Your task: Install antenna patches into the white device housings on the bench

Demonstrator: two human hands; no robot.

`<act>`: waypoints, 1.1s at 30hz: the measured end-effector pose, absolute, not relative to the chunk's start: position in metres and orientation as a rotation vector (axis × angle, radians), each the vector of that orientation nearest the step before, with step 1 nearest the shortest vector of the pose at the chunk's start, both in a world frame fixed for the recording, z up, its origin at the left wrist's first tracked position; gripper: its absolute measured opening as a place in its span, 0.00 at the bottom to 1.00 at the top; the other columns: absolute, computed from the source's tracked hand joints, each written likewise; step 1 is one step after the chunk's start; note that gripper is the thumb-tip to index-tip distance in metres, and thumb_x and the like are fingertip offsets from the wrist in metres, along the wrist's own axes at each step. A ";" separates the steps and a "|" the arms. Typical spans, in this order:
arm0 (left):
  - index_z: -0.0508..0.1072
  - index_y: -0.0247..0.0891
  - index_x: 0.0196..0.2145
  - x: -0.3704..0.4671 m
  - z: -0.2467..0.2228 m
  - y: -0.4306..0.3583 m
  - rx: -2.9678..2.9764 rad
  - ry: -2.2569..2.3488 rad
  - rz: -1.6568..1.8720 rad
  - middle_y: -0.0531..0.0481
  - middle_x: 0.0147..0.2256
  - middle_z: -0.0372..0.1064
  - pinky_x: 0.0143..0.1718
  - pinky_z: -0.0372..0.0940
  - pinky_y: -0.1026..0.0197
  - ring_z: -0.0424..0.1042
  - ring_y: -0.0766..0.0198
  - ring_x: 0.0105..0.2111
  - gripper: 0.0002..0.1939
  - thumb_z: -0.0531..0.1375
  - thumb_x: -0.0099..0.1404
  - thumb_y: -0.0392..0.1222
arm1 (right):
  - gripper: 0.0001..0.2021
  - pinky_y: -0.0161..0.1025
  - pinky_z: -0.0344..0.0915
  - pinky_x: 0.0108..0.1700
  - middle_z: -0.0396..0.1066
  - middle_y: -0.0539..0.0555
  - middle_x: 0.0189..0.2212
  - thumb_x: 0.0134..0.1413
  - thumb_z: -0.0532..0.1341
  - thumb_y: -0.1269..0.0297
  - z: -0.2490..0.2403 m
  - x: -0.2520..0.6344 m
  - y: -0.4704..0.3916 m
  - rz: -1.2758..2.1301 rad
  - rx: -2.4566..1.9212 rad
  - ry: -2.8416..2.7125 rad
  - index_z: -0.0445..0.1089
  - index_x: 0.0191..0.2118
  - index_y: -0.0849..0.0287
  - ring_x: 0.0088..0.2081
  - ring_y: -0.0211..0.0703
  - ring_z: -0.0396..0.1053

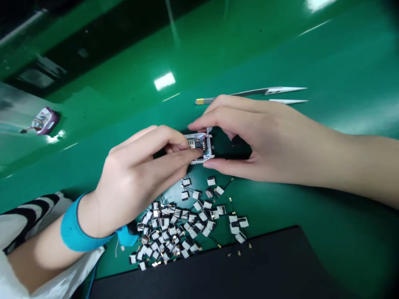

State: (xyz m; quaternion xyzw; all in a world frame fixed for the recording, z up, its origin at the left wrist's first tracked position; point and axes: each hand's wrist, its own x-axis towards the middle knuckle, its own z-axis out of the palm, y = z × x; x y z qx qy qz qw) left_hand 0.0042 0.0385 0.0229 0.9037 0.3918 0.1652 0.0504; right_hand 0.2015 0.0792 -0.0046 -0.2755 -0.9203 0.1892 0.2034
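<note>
A small white open device housing (213, 156) with a circuit board inside lies between my two hands in the middle of the view. My left hand (140, 166) is closed on its left side, one fingertip pressing on the board and hiding part of it. Thumb and fingers of my right hand (258, 137) reach around the right end, the thumb at the lower corner and the fingertips near the upper edge. Just below lies a loose pile of small black-and-white parts (174, 228), several with short leads and gold-coloured ends.
Behind my right hand lie metal tweezers (249, 93) on the green tabletop (343, 232). A black mat (218, 274) borders the near side. At the far left is a purple-and-white open housing (45, 121). A blue wrist strap (84, 232) circles my left wrist.
</note>
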 end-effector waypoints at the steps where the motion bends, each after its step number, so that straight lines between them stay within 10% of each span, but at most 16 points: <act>1: 0.72 0.38 0.35 0.005 0.023 0.038 2.737 1.202 0.510 0.51 0.32 0.67 0.29 0.62 0.64 0.66 0.68 0.30 0.06 0.57 0.58 0.36 | 0.16 0.42 0.65 0.45 0.62 0.55 0.41 0.51 0.55 0.60 -0.005 0.202 0.079 0.525 -0.768 -2.570 0.59 0.45 0.59 0.48 0.45 0.61; 33: 0.74 0.39 0.35 0.014 0.025 0.032 2.659 1.325 0.485 0.49 0.33 0.67 0.30 0.62 0.64 0.66 0.68 0.30 0.08 0.57 0.58 0.34 | 0.18 0.43 0.66 0.40 0.62 0.54 0.40 0.49 0.56 0.60 -0.005 0.202 0.081 0.503 -0.796 -2.593 0.60 0.45 0.63 0.38 0.42 0.66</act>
